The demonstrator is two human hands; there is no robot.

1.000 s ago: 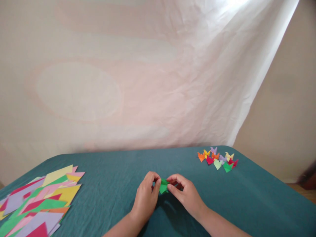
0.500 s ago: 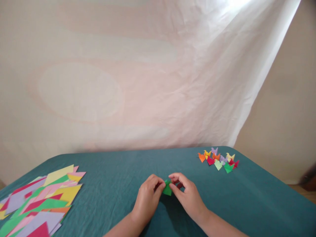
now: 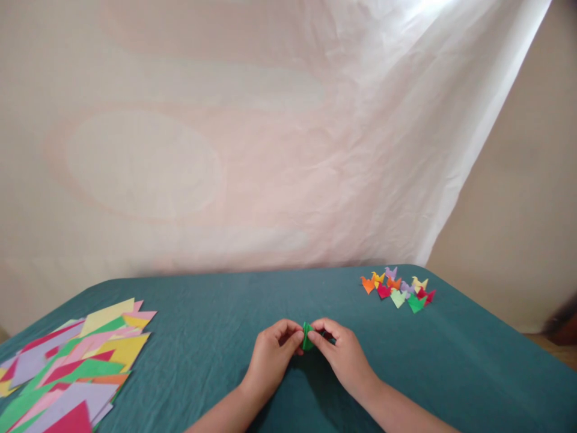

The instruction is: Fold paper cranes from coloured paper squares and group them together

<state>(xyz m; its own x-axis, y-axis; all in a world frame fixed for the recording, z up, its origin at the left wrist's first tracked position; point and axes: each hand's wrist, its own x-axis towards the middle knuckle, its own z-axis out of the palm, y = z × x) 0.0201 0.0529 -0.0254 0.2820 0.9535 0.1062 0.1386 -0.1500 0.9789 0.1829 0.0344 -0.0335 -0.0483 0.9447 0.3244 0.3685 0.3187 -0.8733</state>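
Observation:
A small piece of folded green paper [image 3: 307, 337] is held up between my two hands, a little above the table. My left hand [image 3: 276, 352] pinches its left side between thumb and fingers. On the other side, my right hand [image 3: 340, 352] grips the paper with thumb and index finger, its other fingers curled behind. Fingertips hide much of the paper, so its full shape cannot be made out.
Several small folded paper birds [image 3: 398, 297] in mixed colours stand grouped at the back right. Loose coloured paper sheets [image 3: 85, 367] lie overlapping on the left. A green cloth covers the table [image 3: 202, 337]; a pale hanging sheet [image 3: 270, 180] rises behind it.
The green paper has been turned and now shows a narrower, upright folded edge. Both hands have closed in on it, the right fingertips now pressed to its side.

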